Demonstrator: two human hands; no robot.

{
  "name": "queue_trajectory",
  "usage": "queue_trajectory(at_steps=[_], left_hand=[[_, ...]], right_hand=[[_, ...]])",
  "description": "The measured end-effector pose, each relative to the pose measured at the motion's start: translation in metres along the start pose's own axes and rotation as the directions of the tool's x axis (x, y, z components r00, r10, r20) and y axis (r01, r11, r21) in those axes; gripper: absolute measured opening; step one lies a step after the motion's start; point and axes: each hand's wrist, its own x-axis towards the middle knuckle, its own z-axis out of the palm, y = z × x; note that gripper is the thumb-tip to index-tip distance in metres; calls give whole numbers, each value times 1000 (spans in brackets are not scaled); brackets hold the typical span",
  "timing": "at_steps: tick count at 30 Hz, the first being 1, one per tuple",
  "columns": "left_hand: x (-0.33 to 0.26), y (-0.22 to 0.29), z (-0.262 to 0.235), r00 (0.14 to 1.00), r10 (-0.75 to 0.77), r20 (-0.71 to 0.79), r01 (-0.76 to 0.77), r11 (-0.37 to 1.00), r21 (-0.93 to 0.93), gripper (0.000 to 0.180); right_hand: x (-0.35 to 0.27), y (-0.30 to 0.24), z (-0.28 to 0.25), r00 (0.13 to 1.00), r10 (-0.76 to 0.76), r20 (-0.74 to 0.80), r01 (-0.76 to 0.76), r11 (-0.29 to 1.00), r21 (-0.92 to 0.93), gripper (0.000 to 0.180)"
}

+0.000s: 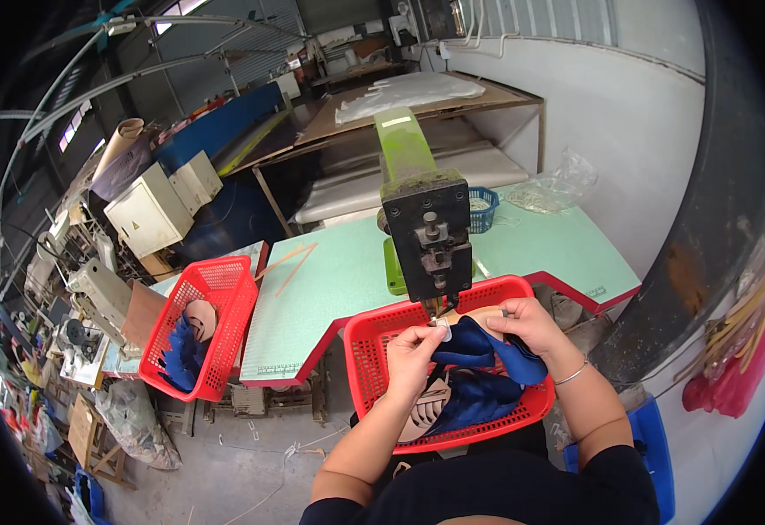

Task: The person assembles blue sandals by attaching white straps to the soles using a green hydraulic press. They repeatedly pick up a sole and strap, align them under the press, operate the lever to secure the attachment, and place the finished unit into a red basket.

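Observation:
My left hand (408, 357) pinches the left end of a blue and tan piece (467, 341), possibly a shoe upper, where a small whitish patch (443, 327) shows at the fingertips. On the other side, my right hand (531, 327) grips the tan edge with its thumb on top, and blue flaps hang below. The piece is held right at the tip of a green and black machine head (428, 229); whether the two touch cannot be told. Beneath my hands, a red plastic basket (363, 346) holds a heap of similar blue pieces (480, 398) and stacked tan pieces (426, 413).
A second red basket (241, 325) with blue and tan pieces stands at left. The pale green worktable (299, 306) has a red edge and carries tan strips (295, 262), a small blue basket (484, 210) and a clear plastic bag (557, 184). A dark column (680, 262) rises at right.

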Motion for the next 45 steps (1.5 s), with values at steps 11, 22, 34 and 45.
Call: queue_trajectory(at_steps=[11,22,34,45], left_hand=[[-1,-3,-13,999,-38,-8,38,999,-11,15],[-1,-3,-10,999,15,28,-19,990,143,12],[-2,-12,-8,994,-42,97,37,998,45,14],[-3,-16,-8,995,-34,98,29,998,48,11]], right_hand=[[12,-1,1,1000,-23,14,23,999,-43,18],[36,-46,-9,988,19,153,59,869,-491,27],[74,-96,2,956,162,242,91,622,-777,38],[103,-98,5,912,239,333,103,653,-750,24]])
